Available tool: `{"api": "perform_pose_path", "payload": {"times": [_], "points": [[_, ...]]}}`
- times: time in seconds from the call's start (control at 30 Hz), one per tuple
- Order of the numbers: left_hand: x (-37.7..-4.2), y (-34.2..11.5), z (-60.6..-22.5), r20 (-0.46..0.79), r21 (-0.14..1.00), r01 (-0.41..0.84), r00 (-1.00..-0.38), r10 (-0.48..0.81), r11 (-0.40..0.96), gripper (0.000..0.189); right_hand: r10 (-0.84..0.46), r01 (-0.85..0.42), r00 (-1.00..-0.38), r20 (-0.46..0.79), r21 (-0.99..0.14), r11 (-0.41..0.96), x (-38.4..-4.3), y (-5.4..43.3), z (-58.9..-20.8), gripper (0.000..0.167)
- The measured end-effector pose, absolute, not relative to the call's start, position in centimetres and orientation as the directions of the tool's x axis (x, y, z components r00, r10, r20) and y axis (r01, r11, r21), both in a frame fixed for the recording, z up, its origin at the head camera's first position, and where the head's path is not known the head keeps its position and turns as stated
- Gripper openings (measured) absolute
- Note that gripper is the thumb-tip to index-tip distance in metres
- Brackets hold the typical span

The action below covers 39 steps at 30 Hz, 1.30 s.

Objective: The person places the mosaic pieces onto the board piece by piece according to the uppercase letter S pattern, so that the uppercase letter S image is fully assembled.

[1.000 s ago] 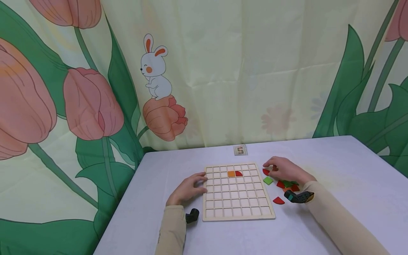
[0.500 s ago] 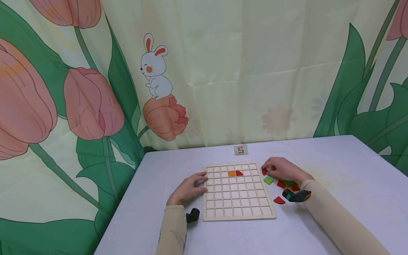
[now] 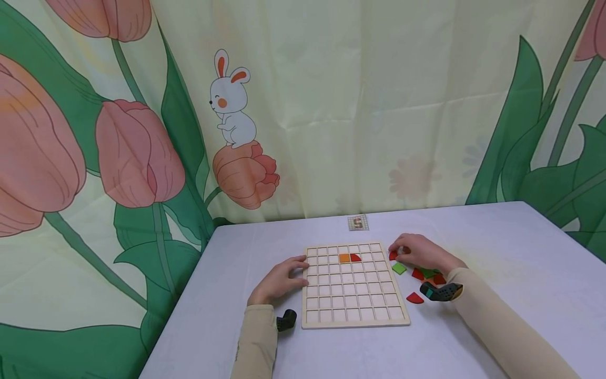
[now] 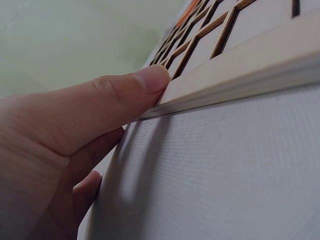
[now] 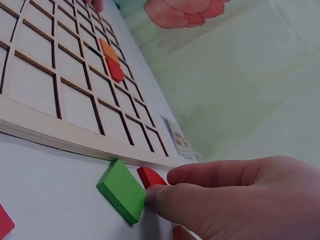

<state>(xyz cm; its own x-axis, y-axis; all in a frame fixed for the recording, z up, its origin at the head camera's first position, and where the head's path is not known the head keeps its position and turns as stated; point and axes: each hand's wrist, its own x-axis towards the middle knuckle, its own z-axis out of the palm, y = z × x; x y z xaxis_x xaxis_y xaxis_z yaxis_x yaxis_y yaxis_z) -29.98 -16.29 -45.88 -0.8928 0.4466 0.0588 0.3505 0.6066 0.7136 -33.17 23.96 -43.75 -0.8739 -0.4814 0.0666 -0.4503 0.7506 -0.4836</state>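
A wooden grid board [image 3: 355,289] lies on the table, with an orange square tile [image 3: 344,258] and a red quarter-circle tile [image 3: 355,257] in cells of its second row. My left hand [image 3: 279,280] rests at the board's left edge; in the left wrist view its thumb [image 4: 153,79] touches the rim, the other fingers lying lower beside it. Just off the board's right edge, my right hand [image 3: 423,251] pinches another red quarter-circle piece [image 5: 150,176] between thumb and index finger, which partly cover it. A green square tile [image 5: 121,191] lies close beside those fingertips.
Under and beside the right wrist lies a small pile of red, orange and green pieces [image 3: 417,273]. A red quarter-circle [image 3: 415,298] sits apart, nearer the front. Behind the board lies a small patterned card [image 3: 357,222]. A printed curtain [image 3: 331,105] hangs behind the table.
My right hand has shifted slightly left toward the board, and its fingers have closed on the red piece. The left hand stays at the board's edge.
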Motion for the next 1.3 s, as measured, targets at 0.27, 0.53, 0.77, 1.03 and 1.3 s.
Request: {"api": "perform_pose_path", "payload": {"times": [0.27,0.53,0.77,1.03,1.3], "points": [[-30.0,-16.3,-45.9,0.057,0.709,0.350,-0.894,0.444,0.613,0.046,-0.471,-0.437,-0.880,0.060,-0.488,0.756,-33.3,23.8,-43.6,0.021],[-30.0,-16.3,-45.9,0.049,0.709,0.342,-0.896,0.441,0.617,0.046,-0.415,-0.408,-0.903,0.112,-0.528,0.745,-33.1,22.4,-42.9,0.027],[-30.0,-16.3,-45.9,0.042,0.701,0.341,-0.896,0.441,0.626,0.047,-0.476,-0.496,-0.860,0.183,-0.512,0.701,-33.4,19.7,-42.5,0.025],[-29.9,-16.2,-45.7,0.042,0.696,0.339,-0.899,0.435,0.633,0.046,-0.571,-0.586,-0.797,0.197,-0.482,0.651,-33.4,15.4,-42.4,0.022],[-29.9,-16.1,-45.7,0.032,0.701,0.328,-0.902,0.431,0.634,0.046,-0.586,-0.622,-0.777,0.230,-0.424,0.658,-33.3,11.6,-42.9,0.016]]}}
